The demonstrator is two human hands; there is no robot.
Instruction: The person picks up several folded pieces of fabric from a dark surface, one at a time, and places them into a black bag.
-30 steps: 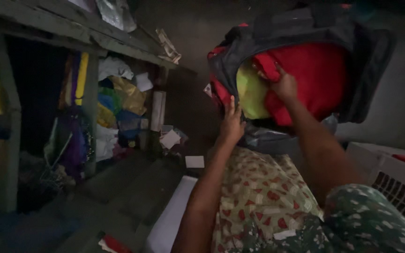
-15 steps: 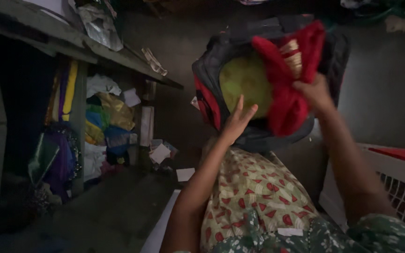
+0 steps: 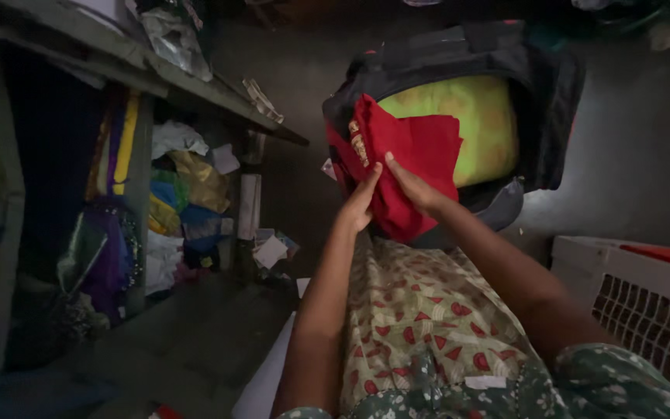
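Centre frame: left hand (image 3: pixel 358 206) and right hand (image 3: pixel 414 188) both grasp a folded red cloth (image 3: pixel 409 167), gold-trimmed at its left edge, held just in front of the open dark bag (image 3: pixel 540 93), upper centre, which shows a yellow-green cloth (image 3: pixel 474 116) inside. Left of frame: shelf (image 3: pixel 195 85) with stacked coloured fabrics (image 3: pixel 188 194); small white paper pieces (image 3: pixel 271 252) lie on the floor below. Lower right: white latticed basket (image 3: pixel 645 302).

A crinkled silver packet (image 3: pixel 166 35) is seen on the shelf top, near its front edge. White paper slips (image 3: pixel 271 251) are scattered on the floor below.
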